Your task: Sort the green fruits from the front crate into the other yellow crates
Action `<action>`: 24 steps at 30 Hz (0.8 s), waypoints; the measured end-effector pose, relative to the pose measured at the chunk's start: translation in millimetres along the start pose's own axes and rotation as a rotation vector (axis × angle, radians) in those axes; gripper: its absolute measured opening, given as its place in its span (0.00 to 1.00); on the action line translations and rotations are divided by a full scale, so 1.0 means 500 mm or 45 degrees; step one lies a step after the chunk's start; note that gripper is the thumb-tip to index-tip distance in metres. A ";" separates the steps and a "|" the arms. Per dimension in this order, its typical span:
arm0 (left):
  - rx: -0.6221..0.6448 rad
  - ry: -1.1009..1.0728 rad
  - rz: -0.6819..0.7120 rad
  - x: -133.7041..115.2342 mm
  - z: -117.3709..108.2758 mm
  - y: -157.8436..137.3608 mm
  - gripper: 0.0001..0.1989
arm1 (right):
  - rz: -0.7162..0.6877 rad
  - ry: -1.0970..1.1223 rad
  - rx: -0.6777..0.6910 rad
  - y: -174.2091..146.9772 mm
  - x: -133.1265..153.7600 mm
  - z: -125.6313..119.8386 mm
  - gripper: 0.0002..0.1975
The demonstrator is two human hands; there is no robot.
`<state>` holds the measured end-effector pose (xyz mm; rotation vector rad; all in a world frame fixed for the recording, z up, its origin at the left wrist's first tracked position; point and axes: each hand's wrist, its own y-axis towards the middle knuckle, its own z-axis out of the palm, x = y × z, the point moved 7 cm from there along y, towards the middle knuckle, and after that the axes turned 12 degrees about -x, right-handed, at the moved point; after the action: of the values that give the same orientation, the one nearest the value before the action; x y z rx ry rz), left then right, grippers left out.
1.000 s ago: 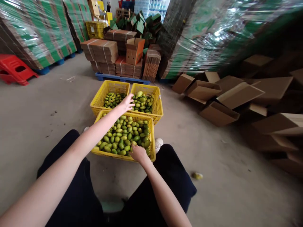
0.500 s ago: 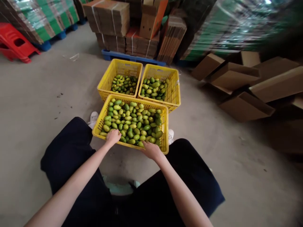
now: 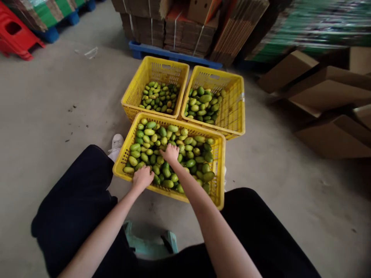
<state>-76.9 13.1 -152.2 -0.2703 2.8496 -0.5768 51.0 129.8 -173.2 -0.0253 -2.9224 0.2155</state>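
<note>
The front yellow crate [image 3: 222, 170] stands between my knees, filled with small green and yellow-green mangoes [image 3: 167, 183]. My left hand [image 3: 143, 177] is over its near rim, fingers curled down onto the fruit. Whatever those fingers close on is hidden under the hand. My right hand [image 3: 170, 153] is over the middle of the pile, thumb and fingers apart and touching the mangoes, with no fruit lifted. Behind stand two more yellow crates, a left one [image 3: 127, 92] and a right one [image 3: 232, 112], each partly filled with mangoes.
Flattened cartons [image 3: 145, 31] sit on a blue pallet [image 3: 174, 55] behind the crates. Open cardboard boxes [image 3: 330, 94] lie to the right. A red stool [image 3: 17, 34] is at the far left. A pale green object [image 3: 145, 241] shows below me on the concrete floor [image 3: 87, 96].
My right hand has moved from the near rim forward and left into the middle of the fruit. My left hand stays near the rim, and the view has shifted closer to the crates.
</note>
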 end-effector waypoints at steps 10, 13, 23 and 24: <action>-0.005 -0.005 0.012 -0.004 0.001 0.001 0.17 | -0.115 0.142 -0.172 -0.023 -0.014 0.053 0.22; 0.008 -0.012 0.025 -0.003 -0.004 0.000 0.18 | -0.289 0.139 -0.055 -0.079 -0.036 0.036 0.20; 0.206 0.073 0.033 0.014 0.008 0.011 0.22 | -0.278 0.099 0.120 -0.232 -0.212 -0.145 0.15; 0.219 0.086 0.033 0.015 0.008 0.012 0.22 | -0.187 0.243 0.077 -0.238 -0.228 -0.173 0.16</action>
<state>-83.9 15.5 -159.5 -0.1875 2.8393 -0.8344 180.5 20.8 -95.9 0.1687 -2.7120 0.2625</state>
